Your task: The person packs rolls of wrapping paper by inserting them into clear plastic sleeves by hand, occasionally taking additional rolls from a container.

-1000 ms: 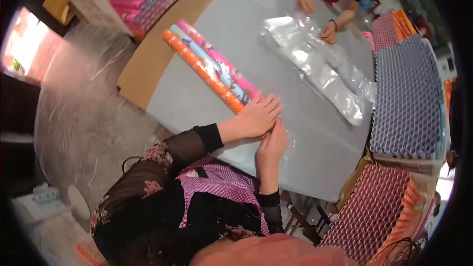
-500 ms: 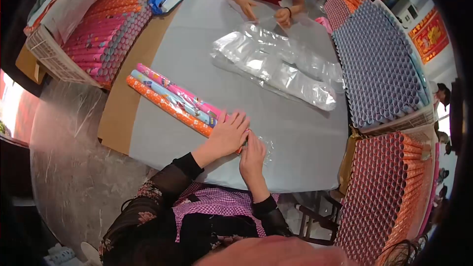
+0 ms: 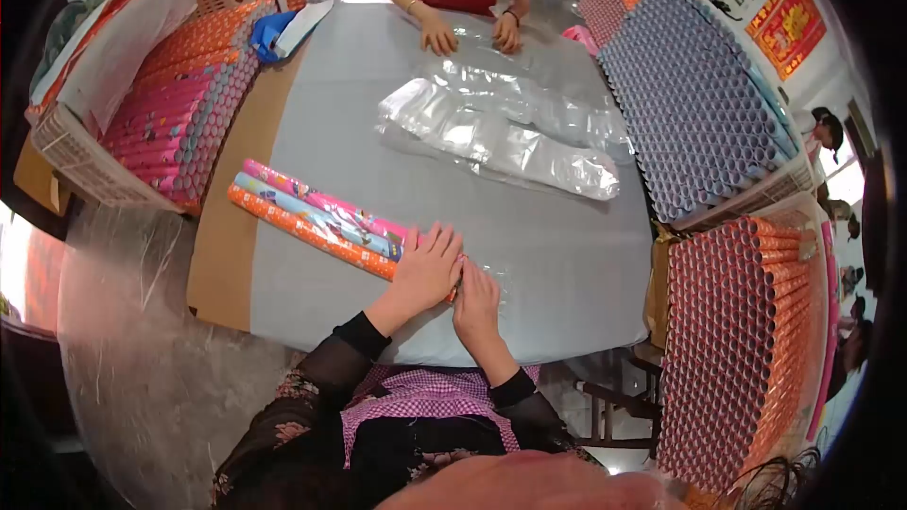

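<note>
Three rolls of wrapping paper, one pink, one light blue and one orange (image 3: 312,234), lie side by side on the table in a shiny clear plastic sleeve. My left hand (image 3: 428,264) rests flat over their near right end, fingers stretched out across them. Right beside it, my right hand (image 3: 477,304) has its fingers pressed together at the rolls' end, on the sleeve's clear plastic. Its fingertips are partly hidden, as are the roll ends under both hands. A bit of loose clear film shows just right of my right hand.
Flat clear plastic bags (image 3: 501,137) lie across the grey tabletop (image 3: 557,255). Opposite, a co-worker's hands (image 3: 439,35) are at the far bags. Crates of rolls stand left (image 3: 104,165) and right (image 3: 794,194). A blue package (image 3: 274,36) sits at the far left edge.
The view has shifted slightly. My hands stay at the roll ends, with little visible movement. Across the table, the co-worker's hands have moved apart and lowered onto the clear bags.
</note>
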Demonstrator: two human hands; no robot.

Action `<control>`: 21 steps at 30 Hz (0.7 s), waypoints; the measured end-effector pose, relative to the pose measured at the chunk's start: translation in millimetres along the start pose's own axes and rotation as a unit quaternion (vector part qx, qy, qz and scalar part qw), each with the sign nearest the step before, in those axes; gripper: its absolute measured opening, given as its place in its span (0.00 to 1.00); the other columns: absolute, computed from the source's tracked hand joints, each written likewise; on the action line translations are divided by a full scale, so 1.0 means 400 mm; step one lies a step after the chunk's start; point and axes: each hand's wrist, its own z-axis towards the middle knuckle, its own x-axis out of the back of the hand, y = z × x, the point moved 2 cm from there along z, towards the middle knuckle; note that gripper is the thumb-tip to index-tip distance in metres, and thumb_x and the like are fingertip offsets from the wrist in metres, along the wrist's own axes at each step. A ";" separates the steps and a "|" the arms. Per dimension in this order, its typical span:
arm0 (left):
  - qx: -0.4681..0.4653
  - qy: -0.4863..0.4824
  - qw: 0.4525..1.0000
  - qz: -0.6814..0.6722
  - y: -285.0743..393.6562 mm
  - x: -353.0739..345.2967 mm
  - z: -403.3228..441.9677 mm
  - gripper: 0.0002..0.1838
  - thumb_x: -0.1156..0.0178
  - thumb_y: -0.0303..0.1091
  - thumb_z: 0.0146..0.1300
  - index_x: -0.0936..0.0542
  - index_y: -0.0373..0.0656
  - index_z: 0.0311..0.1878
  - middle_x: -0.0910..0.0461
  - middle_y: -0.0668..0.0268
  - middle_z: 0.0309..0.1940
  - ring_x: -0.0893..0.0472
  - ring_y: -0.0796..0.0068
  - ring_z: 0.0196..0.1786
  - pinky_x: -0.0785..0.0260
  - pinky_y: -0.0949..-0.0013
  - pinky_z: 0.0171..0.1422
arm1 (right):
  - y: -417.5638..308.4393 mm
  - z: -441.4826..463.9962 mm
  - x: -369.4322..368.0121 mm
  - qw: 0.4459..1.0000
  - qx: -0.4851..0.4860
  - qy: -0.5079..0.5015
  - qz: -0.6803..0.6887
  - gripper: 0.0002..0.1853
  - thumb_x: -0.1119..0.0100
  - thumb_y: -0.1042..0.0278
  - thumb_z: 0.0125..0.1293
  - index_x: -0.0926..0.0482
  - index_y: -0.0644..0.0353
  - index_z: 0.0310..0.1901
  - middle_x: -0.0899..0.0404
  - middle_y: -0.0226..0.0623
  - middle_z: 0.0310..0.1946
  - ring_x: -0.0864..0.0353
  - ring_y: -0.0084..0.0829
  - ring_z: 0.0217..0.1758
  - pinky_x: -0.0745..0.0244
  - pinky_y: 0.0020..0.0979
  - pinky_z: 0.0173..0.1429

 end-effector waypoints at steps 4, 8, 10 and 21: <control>0.006 0.000 1.000 -0.010 -0.003 -0.009 0.001 0.22 0.49 0.41 0.65 0.26 0.39 0.58 0.27 0.56 0.59 0.31 0.58 0.65 0.48 0.44 0.69 | -0.008 0.010 0.002 0.999 -0.024 0.017 -0.022 0.28 0.54 0.74 0.63 0.39 0.66 0.66 0.33 0.46 0.64 0.35 0.40 0.68 0.46 0.45 0.70; -0.033 0.005 0.999 -0.030 -0.003 -0.021 0.008 0.22 0.49 0.41 0.65 0.26 0.39 0.58 0.27 0.56 0.60 0.32 0.58 0.66 0.49 0.43 0.69 | -0.006 0.007 0.001 0.999 -0.040 -0.001 -0.021 0.28 0.54 0.74 0.62 0.38 0.68 0.66 0.33 0.47 0.64 0.35 0.42 0.68 0.45 0.43 0.70; 0.001 -0.033 0.999 -0.040 -0.007 -0.009 0.013 0.22 0.49 0.42 0.66 0.27 0.39 0.58 0.29 0.54 0.62 0.35 0.55 0.68 0.51 0.40 0.70 | -0.009 0.006 -0.009 0.999 -0.026 -0.010 -0.042 0.29 0.54 0.73 0.61 0.38 0.68 0.66 0.34 0.47 0.66 0.37 0.41 0.70 0.46 0.43 0.72; -0.073 -0.035 0.996 -0.049 -0.016 0.006 0.004 0.25 0.48 0.46 0.66 0.26 0.41 0.61 0.32 0.53 0.64 0.39 0.49 0.71 0.53 0.36 0.70 | -0.015 0.003 -0.015 0.991 -0.041 -0.036 -0.123 0.30 0.54 0.68 0.63 0.40 0.71 0.67 0.40 0.51 0.69 0.45 0.43 0.74 0.53 0.43 0.76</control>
